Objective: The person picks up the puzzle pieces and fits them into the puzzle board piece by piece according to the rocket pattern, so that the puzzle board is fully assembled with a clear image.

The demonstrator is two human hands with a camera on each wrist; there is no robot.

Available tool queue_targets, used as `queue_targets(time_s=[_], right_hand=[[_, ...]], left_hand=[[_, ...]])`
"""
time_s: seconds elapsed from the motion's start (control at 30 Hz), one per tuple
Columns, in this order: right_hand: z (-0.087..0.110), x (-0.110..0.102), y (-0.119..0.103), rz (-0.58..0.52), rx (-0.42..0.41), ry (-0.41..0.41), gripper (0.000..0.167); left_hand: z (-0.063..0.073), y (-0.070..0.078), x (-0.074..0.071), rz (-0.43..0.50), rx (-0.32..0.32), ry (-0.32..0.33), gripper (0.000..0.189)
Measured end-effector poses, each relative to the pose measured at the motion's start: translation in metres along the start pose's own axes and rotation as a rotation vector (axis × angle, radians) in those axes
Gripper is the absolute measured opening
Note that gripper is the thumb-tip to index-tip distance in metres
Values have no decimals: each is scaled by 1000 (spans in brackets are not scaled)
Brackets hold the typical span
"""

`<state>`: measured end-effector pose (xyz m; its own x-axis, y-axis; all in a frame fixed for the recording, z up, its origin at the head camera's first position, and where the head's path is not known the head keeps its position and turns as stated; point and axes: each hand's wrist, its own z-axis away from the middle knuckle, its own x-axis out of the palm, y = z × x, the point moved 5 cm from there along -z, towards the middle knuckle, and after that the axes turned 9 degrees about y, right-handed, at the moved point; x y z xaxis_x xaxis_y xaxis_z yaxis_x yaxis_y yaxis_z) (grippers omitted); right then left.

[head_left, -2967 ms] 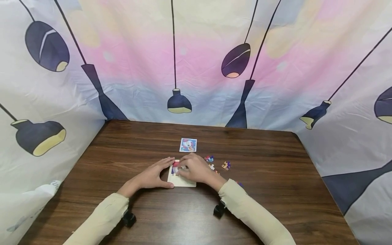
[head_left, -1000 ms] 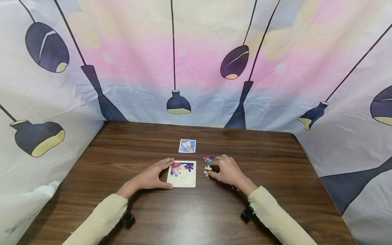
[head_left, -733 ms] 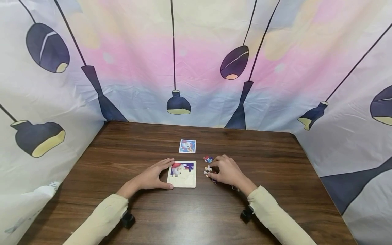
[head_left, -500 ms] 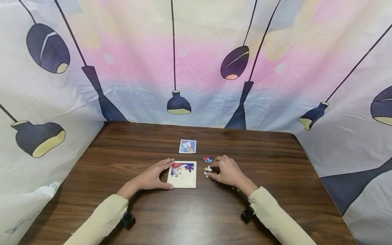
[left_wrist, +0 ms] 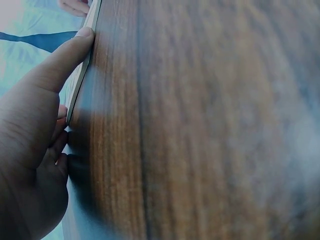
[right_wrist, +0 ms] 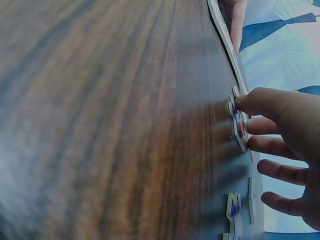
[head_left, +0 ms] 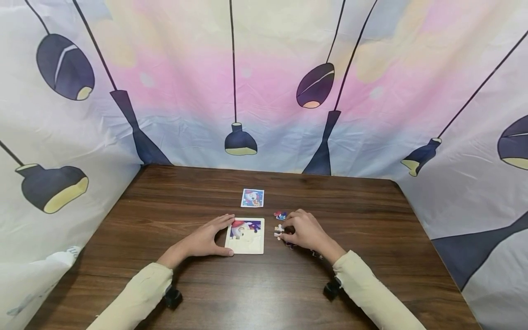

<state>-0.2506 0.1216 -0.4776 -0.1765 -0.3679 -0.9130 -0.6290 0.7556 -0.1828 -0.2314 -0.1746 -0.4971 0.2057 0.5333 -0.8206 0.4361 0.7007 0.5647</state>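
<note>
A square jigsaw board (head_left: 249, 248) lies on the table, its upper part filled with a red, white and purple picture and its lower part bare cream. My left hand (head_left: 208, 237) rests along the board's left side, thumb at the near corner and fingertips at the far one. In the left wrist view, the thumb lies straight against the board's edge (left_wrist: 80, 85). To the right of the board, my right hand (head_left: 307, 231) pinches a whitish puzzle piece (head_left: 278, 231) between thumb and fingers, low at the tabletop. The right wrist view has the fingertips right at this piece (right_wrist: 240, 129).
A small picture card (head_left: 252, 198) lies beyond the board. One red and blue piece (head_left: 280, 215) sits beyond my right fingertips. Other loose pieces (head_left: 316, 255) are partly hidden under that hand and wrist. A printed curtain (head_left: 185, 91) stands behind the brown table (head_left: 255, 293).
Between three seconds and one second ago, my right hand left the board and moved right to the loose pieces. Since then it has hardly moved. My left hand has stayed at the board.
</note>
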Motion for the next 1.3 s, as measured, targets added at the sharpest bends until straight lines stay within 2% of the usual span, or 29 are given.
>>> queue_targets(time_s=[0.37,0.87,1.3], right_hand=[[-1,-6,1,-64,-11,75,27],[-13,-7,-18,-100,-54,98,26],[-29,9,-41,-122,-91,56,32]], left_hand=[[1,0,-1,-2,6,6,109],[1,0,-1,-2,13,10,108],[1,0,0,-8,-10,1,106]])
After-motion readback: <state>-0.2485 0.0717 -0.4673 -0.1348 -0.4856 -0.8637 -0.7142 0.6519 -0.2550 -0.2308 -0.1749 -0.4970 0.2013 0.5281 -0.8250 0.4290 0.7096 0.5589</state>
